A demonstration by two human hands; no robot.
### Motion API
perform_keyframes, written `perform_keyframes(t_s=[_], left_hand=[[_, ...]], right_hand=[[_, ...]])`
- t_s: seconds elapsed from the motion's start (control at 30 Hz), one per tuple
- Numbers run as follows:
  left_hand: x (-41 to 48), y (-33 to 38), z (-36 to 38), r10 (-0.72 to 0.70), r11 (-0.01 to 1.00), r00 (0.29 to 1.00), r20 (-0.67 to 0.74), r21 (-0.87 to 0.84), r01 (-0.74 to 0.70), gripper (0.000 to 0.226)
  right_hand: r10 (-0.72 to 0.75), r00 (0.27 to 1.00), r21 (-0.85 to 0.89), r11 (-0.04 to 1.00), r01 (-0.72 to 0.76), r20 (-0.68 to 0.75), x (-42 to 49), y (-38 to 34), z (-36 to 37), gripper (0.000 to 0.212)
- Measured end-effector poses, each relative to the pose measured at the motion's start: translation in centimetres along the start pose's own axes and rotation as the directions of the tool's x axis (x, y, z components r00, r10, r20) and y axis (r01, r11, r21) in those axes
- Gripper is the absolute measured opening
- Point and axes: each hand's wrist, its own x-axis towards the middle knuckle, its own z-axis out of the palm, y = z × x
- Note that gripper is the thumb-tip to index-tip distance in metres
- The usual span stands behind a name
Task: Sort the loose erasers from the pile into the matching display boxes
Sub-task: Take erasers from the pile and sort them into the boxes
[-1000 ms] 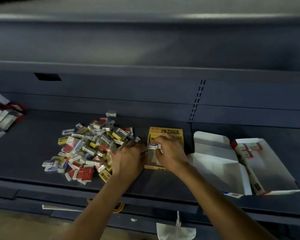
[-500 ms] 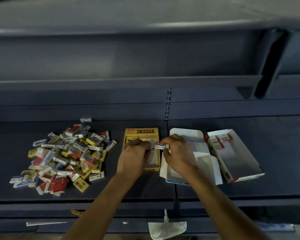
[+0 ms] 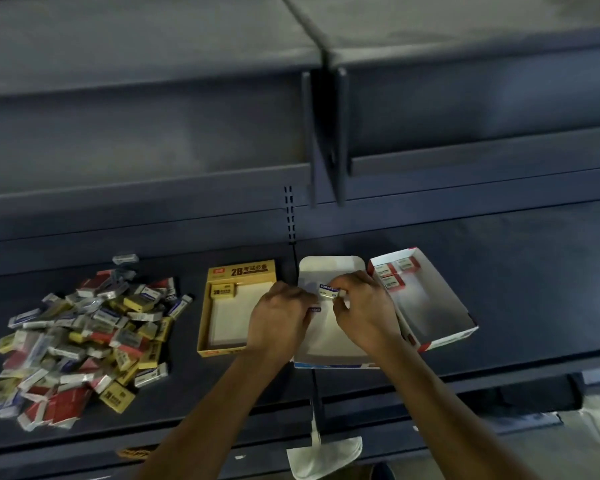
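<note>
A pile of loose erasers in yellow, red and blue-white wrappers lies on the dark shelf at the left. Three open display boxes stand in a row: a yellow box with one yellow eraser in its top corner, a white box with a blue edge, and a red-trimmed box holding three red erasers. My right hand pinches a blue-white eraser above the white box. My left hand is curled over the white box's left side, with another blue-white eraser at its fingertips.
The grey shelf stretches to the right of the boxes. An upper shelf and a vertical bracket overhang at the back. A white paper tag hangs below the shelf's front edge.
Both hands have moved right, from over the yellow box to over the white box, carrying the blue-white erasers. The camera view has shifted right too.
</note>
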Motion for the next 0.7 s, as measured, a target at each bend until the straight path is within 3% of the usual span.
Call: perform_keyframes(t_s=[0.17,0.33,0.6,0.7], left_hand=[[0.4,1.1,0.4,0.062,0.986,0.996,0.061,0.154,-0.071,0.028],[0.4,1.2,0.8,0.136,0.966,0.991,0.014,0.219,-0.136,0.035],[-0.1,0.7,1.7,0.181,0.962,0.981,-0.069,0.222,-0.162,0.020],[-0.1,1.2,1.4,0.161,0.968,0.982,-0.097,0.210,-0.138,0.033]], right_hand=[[-0.021,1.000,0.017,1.000,0.021,0.009,0.3,0.8,-0.2,0.027],[-0.036,0.999,0.023,0.999,0.035,0.030,0.7,1.1,-0.2,0.028],[-0.045,0.995,0.056,0.998,0.040,0.085,0.9,0.8,0.1,0.031],[-0.040,0.996,0.067,0.997,0.035,0.077,0.7,0.9,0.2,0.030]])
